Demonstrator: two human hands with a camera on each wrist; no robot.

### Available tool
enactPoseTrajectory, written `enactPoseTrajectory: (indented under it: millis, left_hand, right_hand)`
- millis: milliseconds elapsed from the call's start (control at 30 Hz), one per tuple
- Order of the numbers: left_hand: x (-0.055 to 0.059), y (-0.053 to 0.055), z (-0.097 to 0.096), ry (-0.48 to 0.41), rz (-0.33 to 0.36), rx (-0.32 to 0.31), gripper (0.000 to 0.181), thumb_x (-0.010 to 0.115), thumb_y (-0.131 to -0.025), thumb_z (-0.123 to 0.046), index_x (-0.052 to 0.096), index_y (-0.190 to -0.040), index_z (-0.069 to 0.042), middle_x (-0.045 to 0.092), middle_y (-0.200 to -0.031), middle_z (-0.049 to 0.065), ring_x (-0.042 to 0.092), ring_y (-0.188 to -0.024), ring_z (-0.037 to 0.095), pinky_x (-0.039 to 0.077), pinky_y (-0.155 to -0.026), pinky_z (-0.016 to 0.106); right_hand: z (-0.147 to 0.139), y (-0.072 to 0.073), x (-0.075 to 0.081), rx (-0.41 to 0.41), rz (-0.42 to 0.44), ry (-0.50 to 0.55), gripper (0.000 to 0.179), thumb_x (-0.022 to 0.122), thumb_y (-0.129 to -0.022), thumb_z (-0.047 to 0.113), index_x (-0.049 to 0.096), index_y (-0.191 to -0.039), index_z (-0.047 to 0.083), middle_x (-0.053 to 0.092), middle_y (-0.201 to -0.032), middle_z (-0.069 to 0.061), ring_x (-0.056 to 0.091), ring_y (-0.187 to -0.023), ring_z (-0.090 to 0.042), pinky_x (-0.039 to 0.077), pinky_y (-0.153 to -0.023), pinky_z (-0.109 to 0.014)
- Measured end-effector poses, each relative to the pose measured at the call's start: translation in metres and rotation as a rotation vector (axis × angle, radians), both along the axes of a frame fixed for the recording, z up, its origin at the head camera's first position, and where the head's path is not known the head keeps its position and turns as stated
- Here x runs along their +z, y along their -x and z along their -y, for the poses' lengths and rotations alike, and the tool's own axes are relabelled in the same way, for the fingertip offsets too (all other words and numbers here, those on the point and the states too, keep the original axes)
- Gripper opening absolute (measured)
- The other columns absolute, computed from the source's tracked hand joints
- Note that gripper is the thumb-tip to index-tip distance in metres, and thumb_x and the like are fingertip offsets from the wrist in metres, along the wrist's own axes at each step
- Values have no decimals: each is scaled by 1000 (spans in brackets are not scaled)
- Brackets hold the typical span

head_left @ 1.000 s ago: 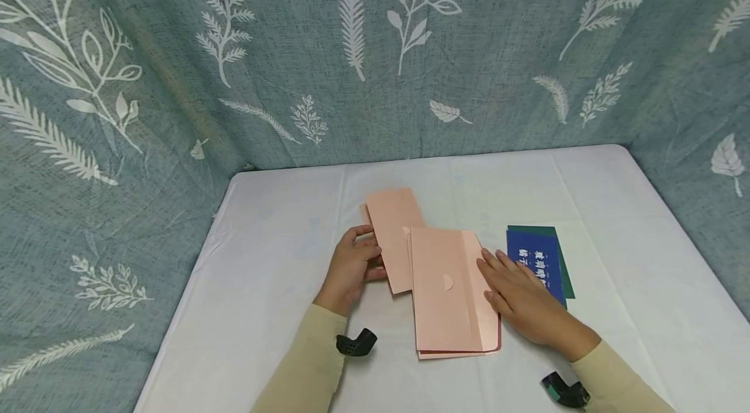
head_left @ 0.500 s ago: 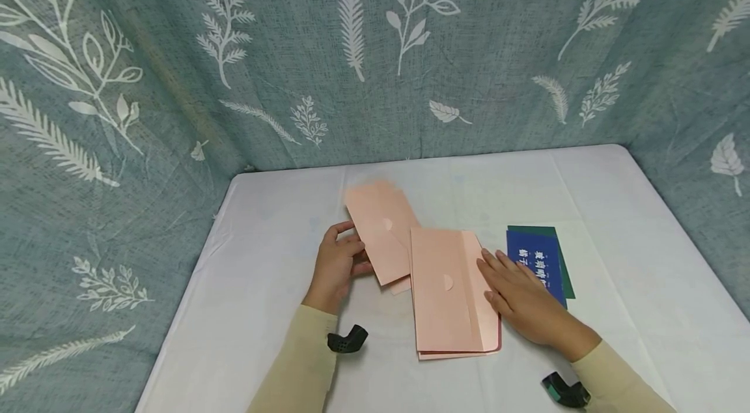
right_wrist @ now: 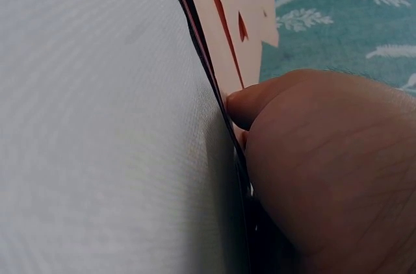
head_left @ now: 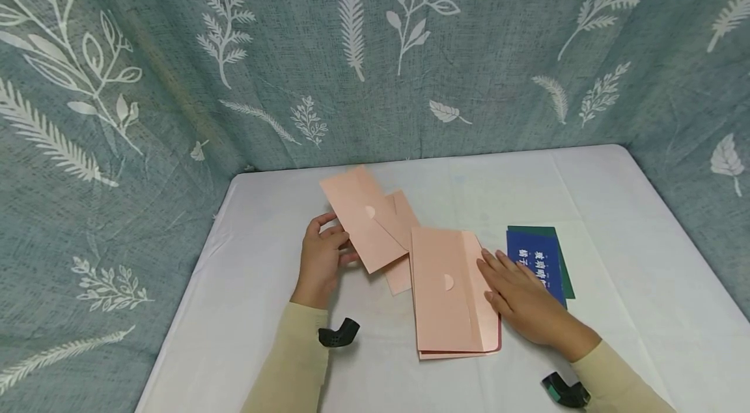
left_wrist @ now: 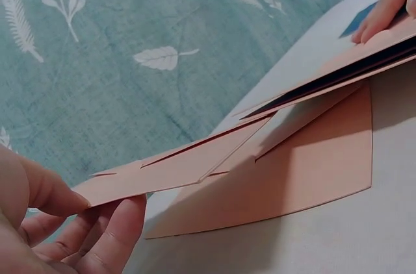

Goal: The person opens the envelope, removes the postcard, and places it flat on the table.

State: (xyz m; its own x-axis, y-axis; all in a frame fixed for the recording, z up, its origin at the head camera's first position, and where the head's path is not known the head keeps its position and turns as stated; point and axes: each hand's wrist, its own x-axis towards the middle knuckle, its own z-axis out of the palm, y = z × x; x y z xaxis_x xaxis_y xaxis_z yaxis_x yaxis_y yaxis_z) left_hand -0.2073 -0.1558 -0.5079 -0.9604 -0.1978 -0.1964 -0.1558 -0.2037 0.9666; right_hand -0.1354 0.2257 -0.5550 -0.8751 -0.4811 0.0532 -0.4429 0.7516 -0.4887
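My left hand (head_left: 322, 253) pinches the left edge of a peach paper envelope (head_left: 364, 217), thumb on top and fingers below. In the left wrist view that envelope (left_wrist: 188, 163) tilts up off another peach envelope (left_wrist: 260, 196), which lies flat beneath it. At the table's middle is a small pile of peach envelopes (head_left: 442, 289), the top one with a half-round notch and an unfolded flap. My right hand (head_left: 524, 299) rests with extended fingers on that flap at the pile's right edge. Dark edges show between the pile's layers in the left wrist view.
A blue card with white characters (head_left: 536, 256) lies over a green card (head_left: 565, 276) on the right, partly covered by my right hand. The table wears a white cloth (head_left: 263, 237). A teal leaf-patterned curtain (head_left: 375, 113) hangs behind and at both sides.
My left hand has drawn the envelope leftward and a little away, turning it and uncovering more of the envelope beneath. My right hand and the pile have stayed in place.
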Motion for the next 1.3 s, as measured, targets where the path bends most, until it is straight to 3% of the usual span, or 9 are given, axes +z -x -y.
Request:
enactPoseTrajectory:
  millis: [567,933,1300]
  left_hand:
    - [7,0,11,-20,-54,57,52,57,-103,7,45,-152,-6,64,-121,20,71,-89,26,63,-64,34]
    - [4,-3,-3,-41,-46,-30,51,58,-100,10,47,-149,-3,67,-115,19,71,-87,26,62,-61,32]
    - [-4,-11,-25,-75,12,-159,52,57,-100,12,48,-149,-3,66,-108,16,71,-83,24,60,-57,32]
  right_hand:
    - [-1,0,-2,-1,-1,-10,60,54,-116,29,38,-169,6,27,-177,-11,19,-163,-39,13,-125,-66]
    - [-1,1,-3,-3,4,-2,61,54,-115,29,37,-169,6,27,-177,-11,19,-163,-39,13,-125,-65]
    - [-1,3,-3,2,-9,-2,60,54,-116,27,38,-169,5,27,-177,-12,20,-162,-39,13,-124,-66]
